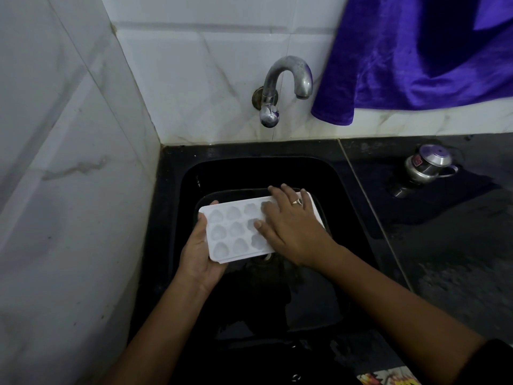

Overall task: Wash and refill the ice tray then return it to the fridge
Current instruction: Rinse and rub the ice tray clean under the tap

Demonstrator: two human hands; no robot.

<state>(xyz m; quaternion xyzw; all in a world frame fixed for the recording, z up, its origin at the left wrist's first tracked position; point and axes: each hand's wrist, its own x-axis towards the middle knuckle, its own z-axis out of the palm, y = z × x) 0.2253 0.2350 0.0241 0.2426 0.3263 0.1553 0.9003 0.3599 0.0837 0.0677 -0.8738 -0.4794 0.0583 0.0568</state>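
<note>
Well, left hand (pixel 198 257) gripping the ice tray (pixel 230 232), right hand (pixel 291 223) flat on it — rub every cell; hold level.

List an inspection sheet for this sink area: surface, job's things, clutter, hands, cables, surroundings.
Surface: black sink set in a dark counter.
Job's things: white ice tray held over the sink, cavities up; tap above, no stream seen.
Clutter: small steel pot on the counter.
Hands: left hand grips the tray's left end; right hand lies flat on its right part.
Cables: nothing seen.
Surroundings: white tiled walls; blue cloth hanging upper right.
</note>
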